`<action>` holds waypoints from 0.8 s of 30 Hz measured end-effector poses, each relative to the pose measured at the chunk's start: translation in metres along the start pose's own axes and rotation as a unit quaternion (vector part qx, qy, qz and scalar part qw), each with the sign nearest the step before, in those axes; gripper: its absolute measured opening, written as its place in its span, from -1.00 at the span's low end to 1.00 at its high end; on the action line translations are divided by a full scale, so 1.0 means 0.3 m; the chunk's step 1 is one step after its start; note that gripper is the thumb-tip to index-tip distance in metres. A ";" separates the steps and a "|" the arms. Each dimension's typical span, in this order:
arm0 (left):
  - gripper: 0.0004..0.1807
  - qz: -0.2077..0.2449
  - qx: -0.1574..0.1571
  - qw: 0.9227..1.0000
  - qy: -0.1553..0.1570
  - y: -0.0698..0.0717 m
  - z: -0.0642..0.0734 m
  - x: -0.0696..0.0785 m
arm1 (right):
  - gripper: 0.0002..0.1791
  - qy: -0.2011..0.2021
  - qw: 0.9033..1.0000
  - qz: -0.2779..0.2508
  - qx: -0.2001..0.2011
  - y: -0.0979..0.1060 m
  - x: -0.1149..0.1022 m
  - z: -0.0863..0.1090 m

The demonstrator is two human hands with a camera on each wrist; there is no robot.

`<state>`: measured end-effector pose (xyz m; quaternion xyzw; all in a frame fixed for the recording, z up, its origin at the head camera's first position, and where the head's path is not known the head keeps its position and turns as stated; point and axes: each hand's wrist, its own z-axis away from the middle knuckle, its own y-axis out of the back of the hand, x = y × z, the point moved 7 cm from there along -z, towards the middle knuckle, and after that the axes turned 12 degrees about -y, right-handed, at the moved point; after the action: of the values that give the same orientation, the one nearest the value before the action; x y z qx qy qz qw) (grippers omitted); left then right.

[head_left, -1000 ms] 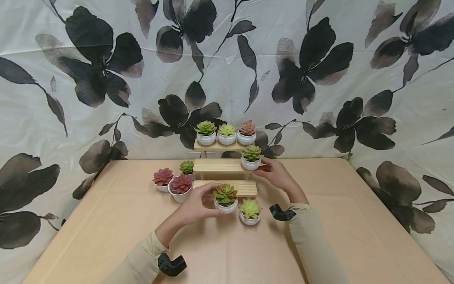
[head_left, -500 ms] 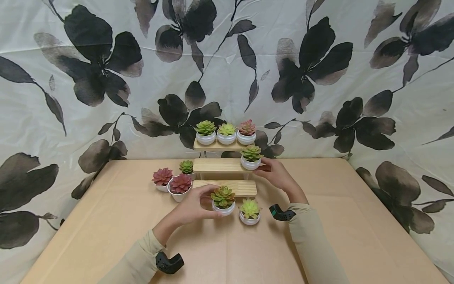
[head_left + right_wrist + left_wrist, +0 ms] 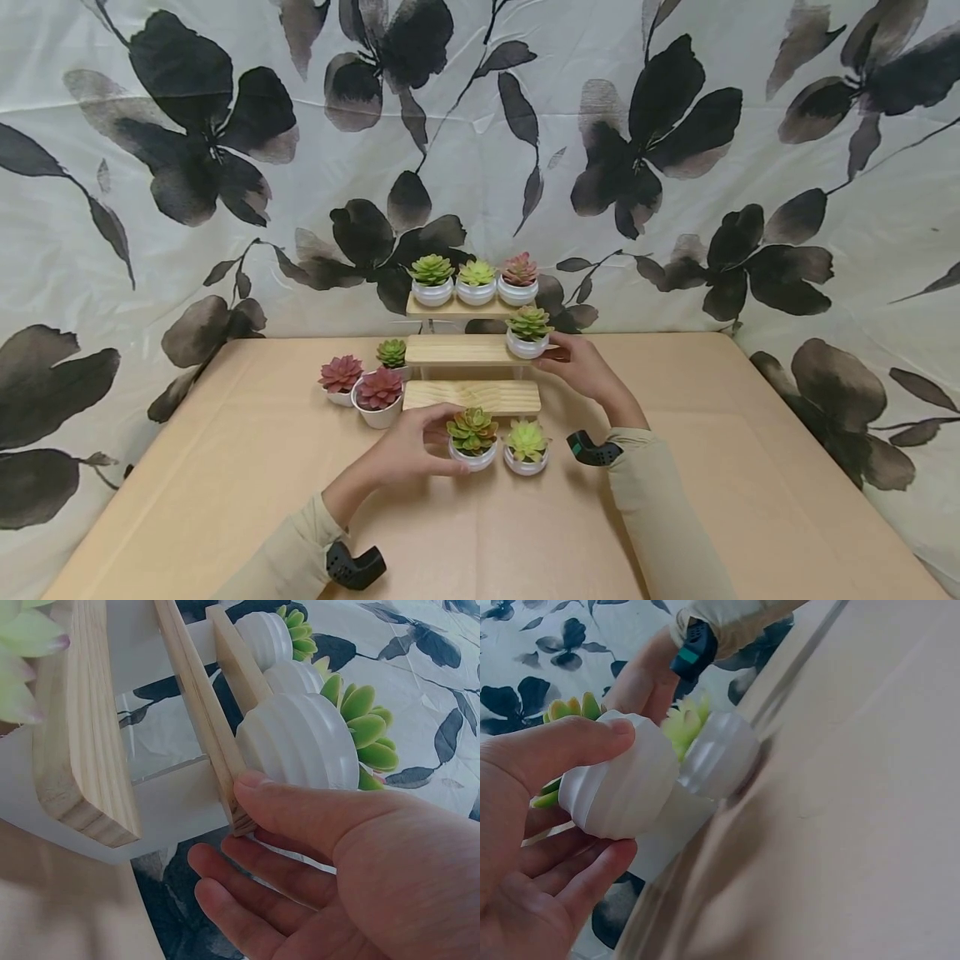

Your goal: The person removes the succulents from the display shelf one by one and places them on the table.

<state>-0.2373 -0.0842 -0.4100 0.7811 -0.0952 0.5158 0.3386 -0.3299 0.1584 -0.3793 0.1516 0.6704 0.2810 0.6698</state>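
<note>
My left hand (image 3: pixel 416 446) grips a white-potted succulent (image 3: pixel 472 438) with orange-tipped green leaves, held near the tabletop in front of a three-tier wooden stand (image 3: pixel 471 398). In the left wrist view, the thumb (image 3: pixel 585 746) lies along the pot's side and the other fingers curl below it. My right hand (image 3: pixel 585 367) holds a green succulent (image 3: pixel 528 323) at the right end of the middle tier. In the right wrist view its thumb (image 3: pixel 300 814) meets the pot's base by the tier's edge, the index finger is partly hidden behind, and the remaining fingers extend past the tier's end.
Beside the held pot stands a yellow-green succulent (image 3: pixel 527 442). Three small potted succulents (image 3: pixel 476 282) line the top tier. Left of the stand are two red succulents (image 3: pixel 378 390) and a green one (image 3: pixel 392 354). A floral cloth (image 3: pixel 480 167) hangs behind the table (image 3: pixel 720 467).
My left hand has shifted slightly left, then lowered its succulent toward the tabletop, away from the bottom tier's front. The right hand keeps its place at the middle tier.
</note>
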 end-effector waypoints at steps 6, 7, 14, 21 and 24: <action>-0.19 0.006 -0.002 1.000 -0.005 -0.015 0.010 -0.023 | -0.52 0.009 1.000 -0.008 0.001 0.001 -0.016 0.009; -0.19 0.008 -0.002 1.000 -0.006 -0.017 0.012 -0.025 | -0.52 0.010 1.000 -0.010 0.001 0.001 -0.019 0.009; -0.17 0.004 -0.007 1.000 -0.008 -0.027 0.024 -0.036 | -0.51 0.006 1.000 -0.013 -0.002 -0.005 -0.019 0.010; -0.22 -0.007 -0.009 1.000 -0.013 -0.034 0.022 -0.041 | -0.50 0.013 1.000 -0.002 0.002 -0.002 -0.012 0.009; -0.24 -0.013 -0.014 1.000 -0.013 -0.041 0.020 -0.044 | -0.51 0.013 1.000 -0.003 0.002 0.000 -0.018 0.011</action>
<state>-0.2326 -0.0814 -0.4282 0.7843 -0.0963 0.4996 0.3550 -0.3263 0.1558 -0.3749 0.1473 0.6801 0.2801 0.6613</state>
